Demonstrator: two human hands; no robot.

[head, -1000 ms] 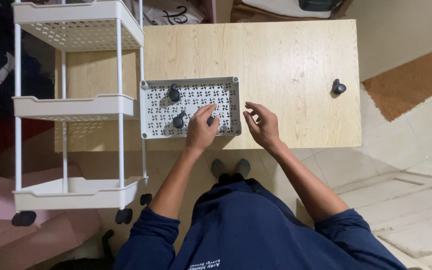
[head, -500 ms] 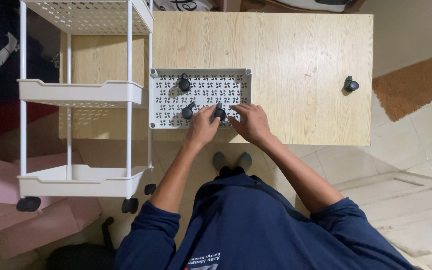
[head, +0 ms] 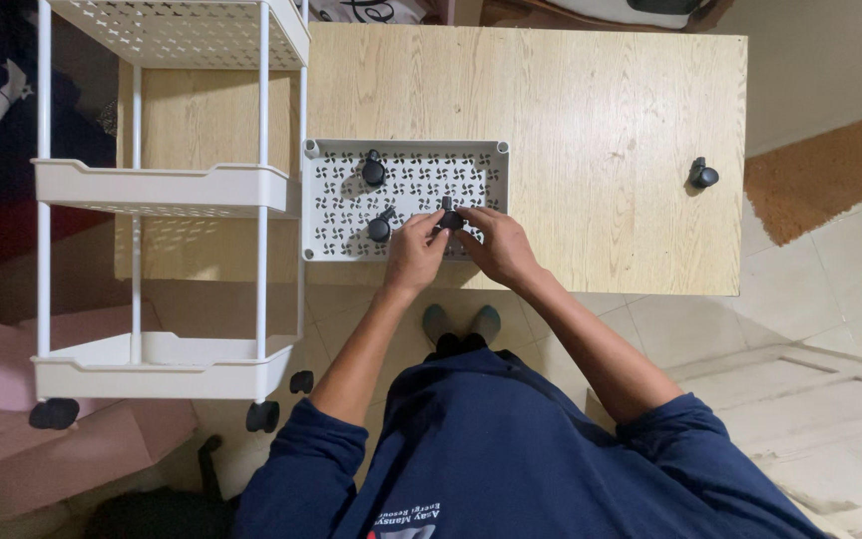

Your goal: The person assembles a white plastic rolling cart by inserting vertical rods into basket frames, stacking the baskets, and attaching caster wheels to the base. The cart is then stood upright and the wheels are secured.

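Both hands grip one black caster over a white perforated tray on the bench.

The left hand (head: pixel 417 252) and right hand (head: pixel 496 245) meet at the black caster (head: pixel 450 218), fingers closed around it above the perforated tray (head: pixel 406 200) near its front edge. Two more casters (head: pixel 374 172) lie on the tray; another caster (head: pixel 701 175) sits well apart on the wooden bench (head: pixel 591 110). A white rolling cart (head: pixel 167 190) stands just beside the tray's left side.

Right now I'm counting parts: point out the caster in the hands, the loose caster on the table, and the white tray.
Held caster (head: pixel 451 219), head view, on its black wheel between both hands.
Loose caster (head: pixel 703 176), head view, on its wheel.
White tray (head: pixel 401 147), head view, on its far rim.
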